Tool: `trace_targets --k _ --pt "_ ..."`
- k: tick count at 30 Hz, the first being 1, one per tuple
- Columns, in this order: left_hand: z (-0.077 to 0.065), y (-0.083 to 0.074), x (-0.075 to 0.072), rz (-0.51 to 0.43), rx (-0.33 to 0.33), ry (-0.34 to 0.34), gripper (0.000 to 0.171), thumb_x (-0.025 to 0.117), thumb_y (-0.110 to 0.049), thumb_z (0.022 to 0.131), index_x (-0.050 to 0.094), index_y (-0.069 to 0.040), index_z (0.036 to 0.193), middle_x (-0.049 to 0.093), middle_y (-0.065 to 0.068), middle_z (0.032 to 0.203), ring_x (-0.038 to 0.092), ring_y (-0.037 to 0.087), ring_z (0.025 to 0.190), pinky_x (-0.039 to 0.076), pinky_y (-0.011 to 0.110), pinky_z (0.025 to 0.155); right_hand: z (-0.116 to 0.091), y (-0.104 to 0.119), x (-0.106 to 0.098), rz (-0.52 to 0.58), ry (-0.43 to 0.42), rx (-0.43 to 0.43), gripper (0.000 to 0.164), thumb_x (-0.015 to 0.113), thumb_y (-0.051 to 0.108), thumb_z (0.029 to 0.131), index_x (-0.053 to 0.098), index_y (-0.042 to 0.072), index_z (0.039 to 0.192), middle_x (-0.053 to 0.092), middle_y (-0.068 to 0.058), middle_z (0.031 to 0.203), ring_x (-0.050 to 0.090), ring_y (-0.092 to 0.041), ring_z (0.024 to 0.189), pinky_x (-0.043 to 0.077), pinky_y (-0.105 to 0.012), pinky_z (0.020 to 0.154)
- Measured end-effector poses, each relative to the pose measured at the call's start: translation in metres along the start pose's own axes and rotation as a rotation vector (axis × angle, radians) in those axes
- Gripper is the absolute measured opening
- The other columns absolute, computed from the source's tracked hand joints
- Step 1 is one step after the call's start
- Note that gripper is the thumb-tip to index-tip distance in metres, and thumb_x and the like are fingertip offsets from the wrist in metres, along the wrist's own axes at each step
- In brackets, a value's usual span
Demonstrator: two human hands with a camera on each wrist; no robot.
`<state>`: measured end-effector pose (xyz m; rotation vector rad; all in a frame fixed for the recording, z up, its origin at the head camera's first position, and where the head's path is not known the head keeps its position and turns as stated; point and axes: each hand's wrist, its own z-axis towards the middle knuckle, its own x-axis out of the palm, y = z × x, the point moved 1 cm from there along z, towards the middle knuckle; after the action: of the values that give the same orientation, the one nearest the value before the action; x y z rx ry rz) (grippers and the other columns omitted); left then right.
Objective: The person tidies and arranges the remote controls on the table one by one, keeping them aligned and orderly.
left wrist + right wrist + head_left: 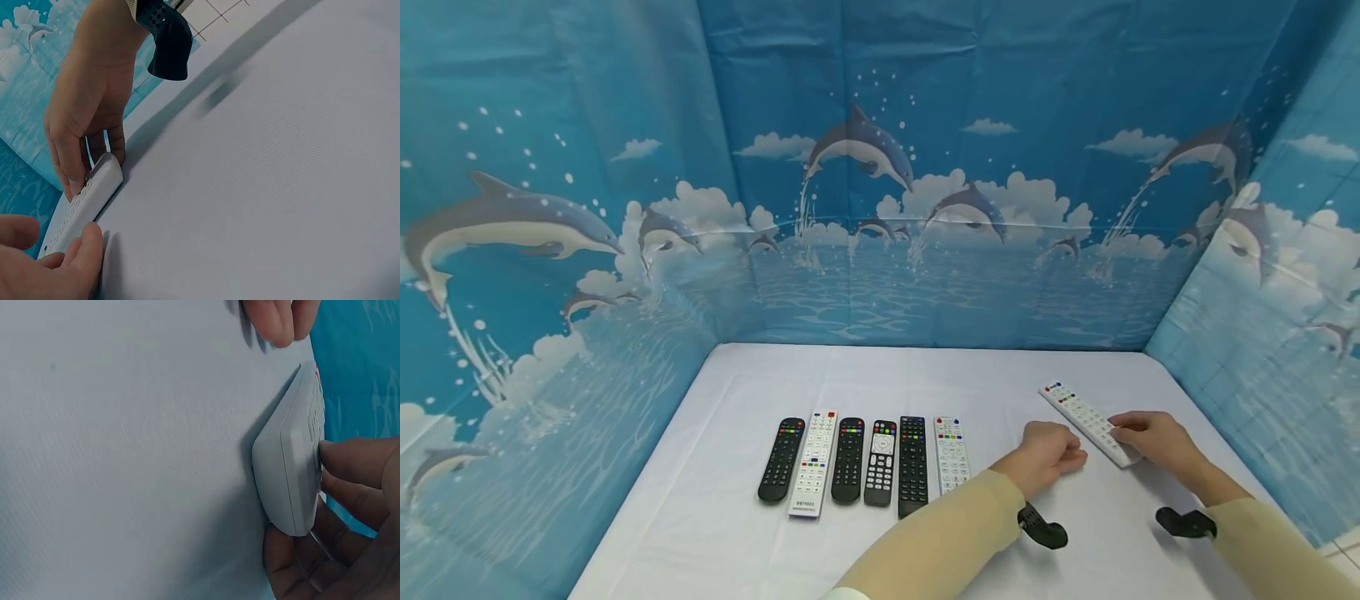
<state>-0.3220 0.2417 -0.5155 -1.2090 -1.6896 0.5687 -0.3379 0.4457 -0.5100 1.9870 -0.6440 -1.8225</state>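
Note:
A long white remote control (1086, 419) with rows of buttons lies at a slant on the right part of the white table. My right hand (1159, 444) holds its near end, the thumb over the button face and the other fingers at the far side and end, as the right wrist view shows of the remote (289, 462). To the left of the remote is my left hand (1047, 457), fingers loosely bent with nothing in them. In the left wrist view, the left hand's fingertips (92, 240) come close to the remote's long side.
Left of my hands, several remotes stand side by side in a row, among them a black one (782, 460), a white one (813, 463) and a white one (951, 450) partly behind my left sleeve. Dolphin-print curtains (917, 292) border the white table (715, 533).

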Motion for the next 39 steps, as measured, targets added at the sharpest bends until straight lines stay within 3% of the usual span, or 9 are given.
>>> trace_targets --k 4,10,18,23,27,30,35,39 --pt "-0.006 -0.002 0.001 -0.009 -0.001 -0.057 0.028 0.06 0.02 0.082 0.058 0.006 0.106 0.064 0.021 0.088 0.071 0.035 0.086 0.059 0.044 0.083 -0.005 0.007 0.006 0.028 0.013 0.019 0.049 0.065 0.032 0.098 0.063 -0.007 0.127 0.058 -0.034 0.125 0.053 -0.046 0.111 0.05 -0.056 0.086" --pt "-0.016 -0.005 0.003 0.071 0.001 -0.126 0.015 0.064 0.017 0.082 0.064 0.003 0.09 0.072 0.02 0.082 0.071 0.024 0.074 0.06 0.038 0.076 -0.012 0.02 0.015 0.099 0.03 0.04 0.053 0.068 0.031 0.096 0.059 -0.009 0.13 0.063 -0.026 0.112 0.055 -0.029 0.088 0.05 -0.034 0.063" --pt "-0.025 -0.004 0.003 0.228 0.001 -0.192 0.021 0.07 0.017 0.078 0.061 -0.002 0.077 0.069 0.013 0.069 0.06 0.014 0.055 0.049 0.022 0.052 -0.024 0.033 0.018 0.187 0.064 0.129 0.058 0.068 0.03 0.094 0.054 -0.01 0.134 0.058 -0.016 0.1 0.055 -0.025 0.085 0.055 -0.033 0.065" --pt "-0.028 -0.004 0.002 0.238 0.01 -0.183 0.019 0.074 0.012 0.079 0.061 -0.001 0.08 0.067 0.011 0.069 0.061 0.015 0.058 0.054 0.024 0.056 -0.03 0.037 0.016 0.243 0.075 0.153 0.061 0.069 0.032 0.094 0.053 -0.01 0.135 0.059 -0.021 0.108 0.056 -0.025 0.087 0.057 -0.034 0.068" --pt "-0.023 -0.003 0.0 0.202 0.0 -0.17 0.017 0.077 0.011 0.081 0.063 0.003 0.088 0.066 0.011 0.075 0.066 0.018 0.068 0.059 0.032 0.066 -0.034 0.038 0.014 0.306 0.103 0.165 0.064 0.069 0.035 0.094 0.052 -0.01 0.136 0.058 -0.026 0.12 0.059 -0.023 0.088 0.059 -0.035 0.072" --pt "-0.023 -0.003 -0.001 0.15 0.001 -0.151 0.02 0.076 0.013 0.08 0.064 0.007 0.095 0.066 0.012 0.079 0.068 0.021 0.076 0.06 0.035 0.069 -0.039 0.043 0.013 0.352 0.126 0.161 0.065 0.068 0.035 0.096 0.05 -0.011 0.137 0.06 -0.024 0.118 0.06 -0.021 0.088 0.059 -0.035 0.073" --pt "-0.037 -0.01 -0.004 0.107 0.065 -0.105 0.021 0.073 0.017 0.08 0.064 0.009 0.097 0.068 0.016 0.083 0.071 0.027 0.082 0.061 0.039 0.072 -0.049 0.052 0.01 0.397 0.141 0.154 0.065 0.066 0.033 0.098 0.045 -0.012 0.141 0.062 -0.019 0.117 0.062 -0.019 0.088 0.059 -0.034 0.073" --pt "-0.048 -0.016 -0.008 0.162 0.122 -0.098 0.015 0.074 0.014 0.081 0.067 0.006 0.09 0.068 0.014 0.08 0.072 0.026 0.078 0.061 0.039 0.07 -0.056 0.06 0.006 0.427 0.142 0.143 0.069 0.067 0.034 0.098 0.042 -0.01 0.144 0.06 -0.022 0.124 0.064 -0.02 0.092 0.06 -0.037 0.076"
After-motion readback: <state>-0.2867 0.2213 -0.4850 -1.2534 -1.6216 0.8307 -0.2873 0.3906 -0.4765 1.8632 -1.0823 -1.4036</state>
